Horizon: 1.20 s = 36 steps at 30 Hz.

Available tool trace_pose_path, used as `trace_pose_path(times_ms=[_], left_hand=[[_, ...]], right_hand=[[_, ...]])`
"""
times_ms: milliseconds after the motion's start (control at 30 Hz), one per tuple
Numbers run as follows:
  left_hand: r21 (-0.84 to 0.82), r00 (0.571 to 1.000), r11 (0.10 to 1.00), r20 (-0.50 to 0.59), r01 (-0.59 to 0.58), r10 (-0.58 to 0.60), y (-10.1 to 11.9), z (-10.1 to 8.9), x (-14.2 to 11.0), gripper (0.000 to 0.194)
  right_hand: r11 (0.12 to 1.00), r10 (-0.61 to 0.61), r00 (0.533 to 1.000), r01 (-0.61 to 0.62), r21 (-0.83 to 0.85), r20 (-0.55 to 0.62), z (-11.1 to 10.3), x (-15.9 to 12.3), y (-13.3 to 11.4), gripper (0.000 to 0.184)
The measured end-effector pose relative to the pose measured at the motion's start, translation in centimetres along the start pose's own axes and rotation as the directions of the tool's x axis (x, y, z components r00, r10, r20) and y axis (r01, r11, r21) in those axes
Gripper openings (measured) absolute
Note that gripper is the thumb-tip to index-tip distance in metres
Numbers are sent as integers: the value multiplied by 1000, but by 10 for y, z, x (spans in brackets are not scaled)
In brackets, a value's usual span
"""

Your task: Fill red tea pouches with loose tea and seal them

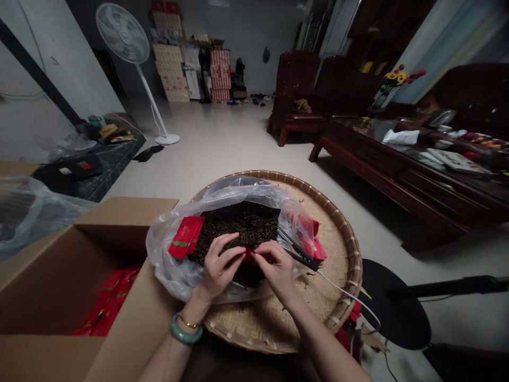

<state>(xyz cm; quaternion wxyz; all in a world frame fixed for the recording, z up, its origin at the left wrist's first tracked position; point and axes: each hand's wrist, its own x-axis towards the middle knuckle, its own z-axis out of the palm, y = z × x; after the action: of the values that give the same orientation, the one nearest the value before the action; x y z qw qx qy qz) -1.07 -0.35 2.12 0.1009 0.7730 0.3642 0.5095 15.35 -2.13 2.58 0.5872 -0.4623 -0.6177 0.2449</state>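
My left hand (218, 268) and my right hand (279, 269) meet over an open clear plastic bag (169, 265) of dark loose tea leaves (242, 220). Thumbs and fingers of both pinch a small red packet (248, 254) at its two sides; much of it is hidden. On the tea's left edge lies another red packet (186, 237) with a green stripe. Just beyond my right hand rests a black clamp-like corded tool (300, 253), partly against the bag. More red packets (318, 248) lie to its right, partly behind the plastic.
A round woven bamboo tray (338, 265) bears the bag. At left stands an open cardboard box (131, 217) with red packets inside. A white cord (350, 294) runs over the tray's right rim near a black round base (393, 307). A fan (167, 139) and wooden table (382, 175) stand farther off.
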Motion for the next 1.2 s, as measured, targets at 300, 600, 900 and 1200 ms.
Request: trace_pose_path(times_ms=[300, 600, 900, 1200], left_hand=[[151, 951, 970, 274, -189, 142, 4, -36, 23, 5], [185, 840, 966, 540, -179, 53, 25, -48, 33, 12], [-54, 904, 958, 351, 281, -245, 21, -34, 16, 22], [-267, 778, 765, 450, 586, -439, 23, -33, 16, 43]], right_hand=[[995, -94, 995, 93, 37, 37, -3, -4, -2, 7], [996, -32, 999, 33, 82, -4, 3, -17, -13, 8], [914, 343, 939, -343, 216, 39, 3, -15, -4, 11], [796, 394, 888, -458, 395, 236, -3, -6, -4, 20]])
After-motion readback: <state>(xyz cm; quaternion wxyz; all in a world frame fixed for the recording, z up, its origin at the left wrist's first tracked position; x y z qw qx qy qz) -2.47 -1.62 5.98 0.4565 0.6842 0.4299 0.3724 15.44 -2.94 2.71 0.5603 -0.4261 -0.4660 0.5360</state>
